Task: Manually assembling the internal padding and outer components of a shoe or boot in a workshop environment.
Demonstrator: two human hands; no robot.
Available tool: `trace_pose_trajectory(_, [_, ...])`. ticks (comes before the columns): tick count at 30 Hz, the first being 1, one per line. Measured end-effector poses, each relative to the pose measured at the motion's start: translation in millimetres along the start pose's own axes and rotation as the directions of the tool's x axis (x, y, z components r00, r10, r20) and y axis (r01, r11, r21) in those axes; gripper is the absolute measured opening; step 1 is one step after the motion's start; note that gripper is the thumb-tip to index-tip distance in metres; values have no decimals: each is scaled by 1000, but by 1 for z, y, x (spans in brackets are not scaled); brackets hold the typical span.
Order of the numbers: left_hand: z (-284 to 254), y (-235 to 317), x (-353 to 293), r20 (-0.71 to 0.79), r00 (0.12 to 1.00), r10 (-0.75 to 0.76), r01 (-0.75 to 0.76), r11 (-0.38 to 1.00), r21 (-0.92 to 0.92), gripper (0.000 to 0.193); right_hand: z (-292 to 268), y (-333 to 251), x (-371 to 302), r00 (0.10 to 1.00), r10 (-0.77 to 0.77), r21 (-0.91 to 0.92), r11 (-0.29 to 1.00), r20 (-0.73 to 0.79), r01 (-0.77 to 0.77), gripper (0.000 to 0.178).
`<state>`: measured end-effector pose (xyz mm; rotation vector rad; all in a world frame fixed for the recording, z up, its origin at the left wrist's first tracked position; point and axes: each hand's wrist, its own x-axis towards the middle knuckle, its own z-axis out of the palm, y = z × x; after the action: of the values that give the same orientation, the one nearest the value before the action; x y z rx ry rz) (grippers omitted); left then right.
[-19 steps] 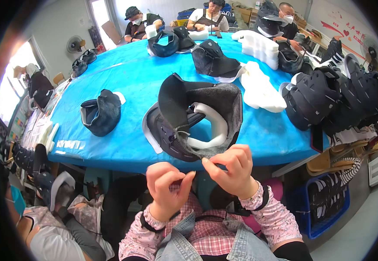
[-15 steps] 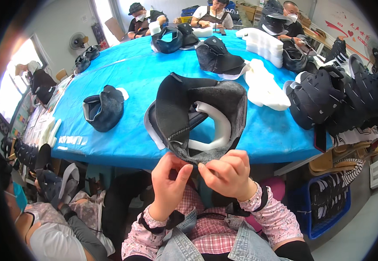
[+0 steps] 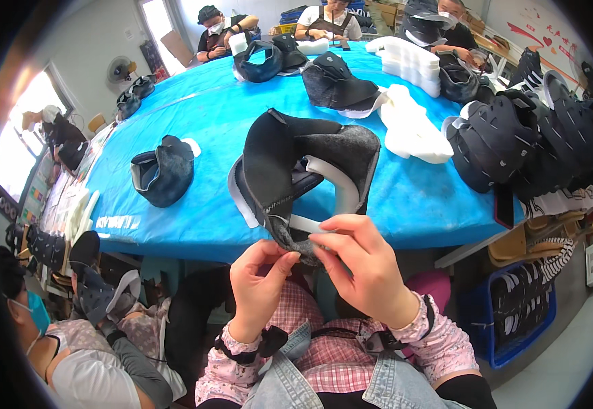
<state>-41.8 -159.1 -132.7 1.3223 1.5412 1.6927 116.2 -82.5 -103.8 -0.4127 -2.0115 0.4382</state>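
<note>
at blue table (image 3: 201,146), left fingers (image 3: 280,268) pinch black upper (image 3: 269,160); right fingers (image 3: 352,229) hide near edge, grip unclear.

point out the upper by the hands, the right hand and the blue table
Upper (image 3: 268,162): head view, on its tall black flap.
Right hand (image 3: 371,271): head view, on its back.
Blue table (image 3: 204,129): head view, on bare cover.

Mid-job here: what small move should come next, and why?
Probably steady the upper with the left hand while the right hand firms a grip beside it: the left pinches the near edge, and the right's fingertips sit close by, their hold unclear.
</note>
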Motion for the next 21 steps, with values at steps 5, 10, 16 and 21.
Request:
trace_pose_trajectory(5, [6,-1,0,-6,997,-71,67,971,-228,14,-3,-3,4,997,-5,18,1000,72,3,17])
trace_pose_trajectory(10, [7,-2,-4,-17,998,-65,59,970,-235,14,2,-2,3,996,-6,-16,1000,86,7,14])
trace_pose_trajectory(16, [5,8,-5,8,1000,31,-31,999,24,15,7,-1,-3,996,-53,-41,998,74,56,17])
trace_pose_trajectory(21, [1,1,-5,13,1000,24,-24,999,34,14,4,-2,2,994,-14,5,1000,111,14,21])
